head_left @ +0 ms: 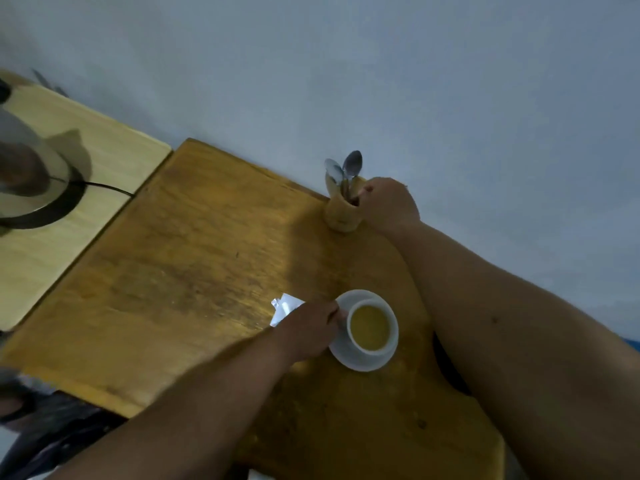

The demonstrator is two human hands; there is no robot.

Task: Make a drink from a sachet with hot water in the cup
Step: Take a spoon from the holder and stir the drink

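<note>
A white cup (pixel 372 329) holding yellow liquid stands on a white saucer (pixel 363 362) on the wooden table. My left hand (pixel 310 329) is closed around the cup's handle on its left side. A torn white sachet (pixel 285 308) lies flat just left of that hand. At the back of the table my right hand (pixel 389 204) rests at the rim of a wooden holder (pixel 343 213), its fingers pinched on the handle of a spoon inside. Two more spoons (pixel 346 169) stick up out of the holder.
A steel electric kettle (pixel 24 168) sits on its black base with a cord on a paler wooden table (pixel 104 133) at the far left. The wall runs right behind both tables. The orange table's edge (pixel 86 393) is at lower left.
</note>
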